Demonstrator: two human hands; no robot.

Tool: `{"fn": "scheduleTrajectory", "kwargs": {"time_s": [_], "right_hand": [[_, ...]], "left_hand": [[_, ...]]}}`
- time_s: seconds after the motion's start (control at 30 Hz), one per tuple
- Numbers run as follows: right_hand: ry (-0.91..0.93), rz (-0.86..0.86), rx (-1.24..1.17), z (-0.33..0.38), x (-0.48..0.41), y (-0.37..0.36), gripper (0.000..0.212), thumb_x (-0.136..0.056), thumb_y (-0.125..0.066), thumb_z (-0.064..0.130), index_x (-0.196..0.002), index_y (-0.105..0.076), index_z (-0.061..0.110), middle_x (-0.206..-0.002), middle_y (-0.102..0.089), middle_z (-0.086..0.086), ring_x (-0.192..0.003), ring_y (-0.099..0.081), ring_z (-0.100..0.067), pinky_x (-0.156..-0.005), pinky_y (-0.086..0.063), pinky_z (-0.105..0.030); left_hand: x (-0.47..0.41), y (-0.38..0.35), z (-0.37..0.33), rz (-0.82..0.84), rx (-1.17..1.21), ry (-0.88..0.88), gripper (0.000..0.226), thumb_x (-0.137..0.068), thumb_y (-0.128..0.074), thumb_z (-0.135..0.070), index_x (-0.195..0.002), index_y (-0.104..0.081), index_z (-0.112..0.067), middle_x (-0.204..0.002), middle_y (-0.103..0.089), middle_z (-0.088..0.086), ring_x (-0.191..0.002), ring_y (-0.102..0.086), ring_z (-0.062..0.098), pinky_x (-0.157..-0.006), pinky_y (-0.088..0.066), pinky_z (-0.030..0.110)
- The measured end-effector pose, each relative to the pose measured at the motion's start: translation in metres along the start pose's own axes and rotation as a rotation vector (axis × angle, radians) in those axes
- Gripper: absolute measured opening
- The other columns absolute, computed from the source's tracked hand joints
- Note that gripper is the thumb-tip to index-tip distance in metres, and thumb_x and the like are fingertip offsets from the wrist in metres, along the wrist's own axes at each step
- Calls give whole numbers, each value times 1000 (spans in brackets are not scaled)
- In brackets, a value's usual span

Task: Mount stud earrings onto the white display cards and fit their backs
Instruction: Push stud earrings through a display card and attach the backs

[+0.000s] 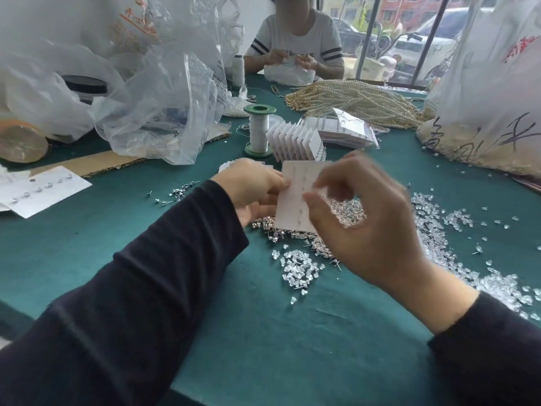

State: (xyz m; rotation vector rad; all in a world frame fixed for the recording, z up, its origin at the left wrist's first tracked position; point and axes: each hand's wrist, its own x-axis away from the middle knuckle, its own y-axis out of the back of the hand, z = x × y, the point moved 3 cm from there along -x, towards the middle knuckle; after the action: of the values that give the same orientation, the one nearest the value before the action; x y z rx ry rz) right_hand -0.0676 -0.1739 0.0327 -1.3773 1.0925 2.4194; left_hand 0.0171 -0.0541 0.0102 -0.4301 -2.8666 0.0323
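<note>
Card (294,202) pinched at left edge by left hand (251,186); right hand (374,230) grip blurred, unclear.

We record dark navy long sleeves on both arms. The left sleeve (131,288), lower left of the white card (295,200), is a soft knit, creased in cross bands along the forearm, its cuff ending at the wrist. The right sleeve (494,350), lower right of the white card, shows a plain cuff edge.

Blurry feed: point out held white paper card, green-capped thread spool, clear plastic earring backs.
white paper card (295,207): head view, bare face.
green-capped thread spool (258,132): head view, wound middle.
clear plastic earring backs (297,271): head view, heap centre.
</note>
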Motion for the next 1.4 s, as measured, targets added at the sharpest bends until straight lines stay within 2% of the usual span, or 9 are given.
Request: {"fn": "scheduleTrajectory", "kwargs": {"time_s": [0.13, 0.2, 0.3, 0.47, 0.6, 0.8, 0.97, 1.13, 1.4], "right_hand": [[-86, 734, -39, 0, 0, -15, 7, -80, -68, 21, -84, -71, 16, -62, -55, 11, -54, -46, 2, -59, -33, -5], [-61, 841, 24, -2, 7, -22, 17, -83, -64, 20, -98, -72, 22, -78, -58, 10, -61, -44, 8, -65, -30, -1], [-58, 880, 43, 0, 11, -25, 20, -85, -61, 16, -100, -73, 21, -91, -62, 4, -62, -39, 1, -66, -25, 2], [-61, 900, 97, 0, 8, -23, 17, -82, -57, 11, -90, -71, 17, -74, -48, 16, -61, -37, 11, -64, -27, 1], [-78, 884, 124, -2, 7, -22, 18, -83, -56, 10, -92, -70, 16, -77, -51, 13, -62, -40, 3, -66, -29, -2], [-62, 821, 164, 3, 15, -32, 16, -85, -47, 13, -88, -63, 9, -89, -59, -3, -81, -54, -20, -77, -41, -28], [-157, 752, 91, -1, 12, -28, 11, -79, -53, 10, -82, -63, 13, -68, -54, 10, -59, -44, -4, -60, -34, -14], [-222, 683, 89, -5, 12, -28, 12, -78, -59, 13, -86, -68, 16, -61, -50, 15, -55, -44, 2, -58, -33, -6], [-298, 582, 219, -1, 21, -39, 13, -80, -52, 15, -76, -64, 12, -75, -57, -1, -73, -53, -20, -73, -48, -33]], "left_hand": [[-5, 10, -2, -127, 44, 1, 16, -91, -44, -1, -100, -57, -3, -79, -60, 10, -65, -58, 18, -50, -53, 26], [-6, 12, -2, -145, 53, 9, 19, -91, -43, -1, -104, -56, -2, -80, -61, 10, -66, -59, 19, -53, -51, 29], [-8, 13, -1, -136, 37, 10, 17, -92, -43, -1, -100, -58, -3, -81, -61, 10, -68, -59, 19, -56, -50, 32], [-9, 14, 0, -158, 46, 10, 15, -92, -45, -1, -89, -59, -5, -79, -61, 9, -68, -58, 19, -57, -50, 33], [-9, 16, -1, -155, 69, 15, 14, -92, -45, -2, -90, -58, -5, -79, -61, 9, -68, -58, 18, -55, -50, 34], [-10, 17, -2, -159, 69, 16, 14, -92, -46, -3, -87, -59, -6, -77, -61, 9, -65, -59, 17, -49, -51, 30], [-10, 18, -2, -169, 79, 29, 16, -92, -45, -3, -84, -58, -6, -77, -61, 8, -66, -60, 17, -51, -51, 31], [-10, 19, -3, -170, 94, 38, 12, -92, -46, -4, -89, -57, -4, -77, -61, 10, -65, -60, 18, -50, -51, 32], [-9, 18, -3, -95, 62, 77, 10, -92, -47, -7, -95, -57, -5, -78, -62, 8, -66, -61, 17, -45, -53, 28]]}}
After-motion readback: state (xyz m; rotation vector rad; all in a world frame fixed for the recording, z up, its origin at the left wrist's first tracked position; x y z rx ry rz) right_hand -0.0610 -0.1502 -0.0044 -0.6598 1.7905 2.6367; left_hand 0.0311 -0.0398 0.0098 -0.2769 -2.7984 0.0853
